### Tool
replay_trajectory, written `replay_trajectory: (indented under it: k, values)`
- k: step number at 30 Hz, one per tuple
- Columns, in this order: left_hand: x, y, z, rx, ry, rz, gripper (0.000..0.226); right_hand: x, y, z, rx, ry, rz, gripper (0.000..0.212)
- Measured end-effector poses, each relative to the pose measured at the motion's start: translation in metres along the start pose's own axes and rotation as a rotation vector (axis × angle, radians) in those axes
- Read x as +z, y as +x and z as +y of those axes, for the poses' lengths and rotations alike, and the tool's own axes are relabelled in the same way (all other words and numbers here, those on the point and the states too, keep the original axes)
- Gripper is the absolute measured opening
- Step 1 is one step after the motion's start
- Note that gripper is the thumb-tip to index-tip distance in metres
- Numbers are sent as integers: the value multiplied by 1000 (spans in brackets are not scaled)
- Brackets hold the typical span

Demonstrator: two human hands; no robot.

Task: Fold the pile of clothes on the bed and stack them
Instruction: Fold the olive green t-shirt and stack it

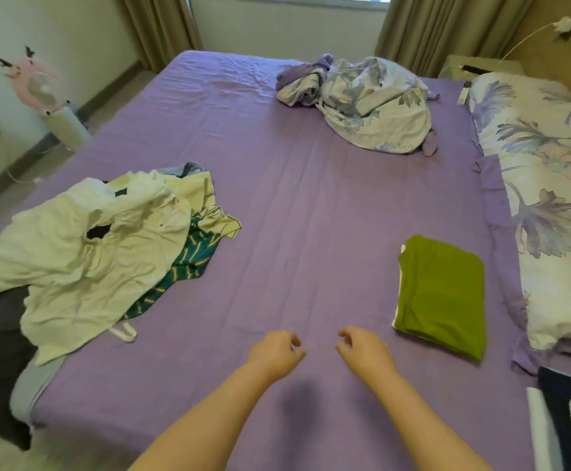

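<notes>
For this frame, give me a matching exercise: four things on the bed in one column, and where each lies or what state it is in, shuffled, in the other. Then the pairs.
Things:
1. green garment
2. white shirt
3. floral quilt
4. floral pillow

Places and states:
A. crumpled at the far side of the purple sheet
B. folded flat, to the right of the right hand
C. along the right edge of the bed
D. unfolded on top of the pile, to the left of the left hand

Pairs: 1-B, 2-D, 3-A, 4-C
</notes>
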State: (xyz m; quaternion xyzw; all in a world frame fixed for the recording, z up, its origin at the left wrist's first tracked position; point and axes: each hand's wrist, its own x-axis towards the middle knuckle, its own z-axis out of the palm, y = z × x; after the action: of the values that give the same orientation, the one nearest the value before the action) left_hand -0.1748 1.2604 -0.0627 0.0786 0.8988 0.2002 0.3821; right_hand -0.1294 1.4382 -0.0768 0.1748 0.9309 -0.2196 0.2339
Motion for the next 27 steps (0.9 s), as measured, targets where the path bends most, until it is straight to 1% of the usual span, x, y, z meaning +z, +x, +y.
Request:
replay_trajectory:
  k: [3,9,14,18,22,25,27]
  values:
    - [-29,-39,-56,-15,8,76,37,15,-27,-61,-65,-42,-2,38]
    - [-78,-121,-173,-37,-63,202,35,48,-82,-180,-145,-92,-5,37]
    - [-112,-182,-251,-67,-105,290,34,72,-115,-270,-250,-116,-21,39]
    - [-135,-211,-294,-91,-176,354,28,83,-129,-331,-331,-140,-36,39]
    - [-152,-218,-322,-118,-273,396,25,91,-125,-373,-388,-160,-64,39]
    - [-163,-211,-337,-130,-260,407,13,97,-111,-394,-408,-182,-83,39]
    - [-173,-202,-345,-140,-251,406,13,101,-96,-404,-404,-178,-99,39]
